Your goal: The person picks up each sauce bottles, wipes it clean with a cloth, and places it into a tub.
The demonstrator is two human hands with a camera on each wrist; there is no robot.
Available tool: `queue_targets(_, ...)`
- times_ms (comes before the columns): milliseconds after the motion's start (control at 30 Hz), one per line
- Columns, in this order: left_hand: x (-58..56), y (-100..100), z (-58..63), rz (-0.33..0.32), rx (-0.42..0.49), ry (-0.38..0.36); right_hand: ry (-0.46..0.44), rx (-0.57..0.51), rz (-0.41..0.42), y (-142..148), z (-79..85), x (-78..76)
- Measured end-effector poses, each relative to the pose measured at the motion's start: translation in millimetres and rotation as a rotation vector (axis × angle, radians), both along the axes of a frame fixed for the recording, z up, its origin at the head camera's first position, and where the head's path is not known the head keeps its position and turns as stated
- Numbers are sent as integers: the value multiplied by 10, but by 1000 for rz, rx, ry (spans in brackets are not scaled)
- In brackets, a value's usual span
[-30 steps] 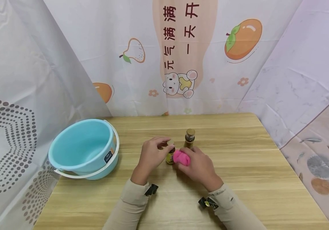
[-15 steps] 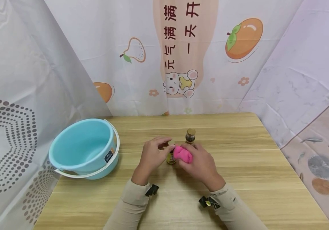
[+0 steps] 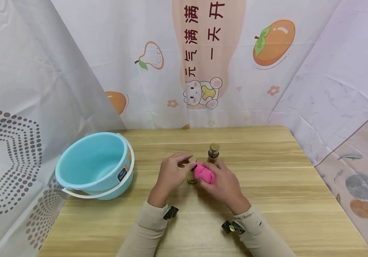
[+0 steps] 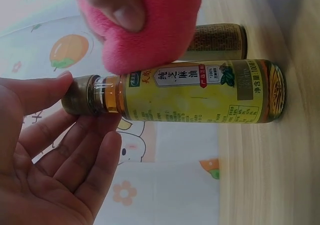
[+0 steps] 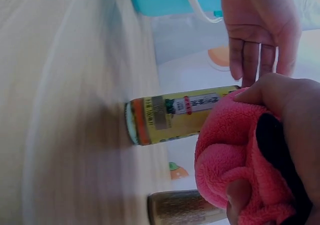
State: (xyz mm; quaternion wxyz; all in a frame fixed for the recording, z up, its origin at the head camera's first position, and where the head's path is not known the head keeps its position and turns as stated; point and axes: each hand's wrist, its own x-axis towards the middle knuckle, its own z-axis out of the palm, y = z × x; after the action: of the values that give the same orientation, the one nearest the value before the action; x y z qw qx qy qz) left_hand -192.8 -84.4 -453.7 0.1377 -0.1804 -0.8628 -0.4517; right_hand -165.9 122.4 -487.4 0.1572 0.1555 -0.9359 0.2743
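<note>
The bottle point(image 3: 191, 176) is standing roughly upright at the middle of the desk point(image 3: 267, 214) in the head view, a rear bottle point(image 3: 213, 151) standing just behind it and a bucket point(image 3: 89, 153) sitting well apart, to the left. The left hand point(image 3: 170, 173) is pinching its top; the right hand point(image 3: 225, 184) is holding a cloth point(image 3: 204, 174) at its side.

In the left wrist view, the left grip is holding the cap point(image 4: 87, 96) narrowly between thumb and finger. Amber liquid is showing through the neck point(image 4: 111, 92), so the bottle should be proving stiff, breakable, moderately weighty and perhaps slick. The cap is suiting a steadying pinch; the body would be giving a safer hold for lifting.

In the right wrist view, the right grip is clasping the bunched cloth, which is looking soft and light and is hiding the bottle's top. Whether the base is touching the desk is staying unclear.
</note>
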Motion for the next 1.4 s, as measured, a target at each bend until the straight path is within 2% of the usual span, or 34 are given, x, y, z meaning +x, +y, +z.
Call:
queue_targets(400,26,13,0,7,19,-23,-124,90,-30,-4,-199,9)
queue_targets(667,36,19,12,3,49,-74,-221,159,-33,7,-263,-14)
queue_targets(900,30,-2,33,10,21,-71,-246,188,-21,-11,-223,-15)
queue_targets(1067,3,3,61,95,-39,0,-256,206,-21,-37,-199,-12)
queue_targets(1167,-11,12,83,122,-63,24,-254,209,-24,-42,-194,-9)
queue_targets(1400,4,22,122,111,-41,-11,-218,187,-15,-23,-199,-9)
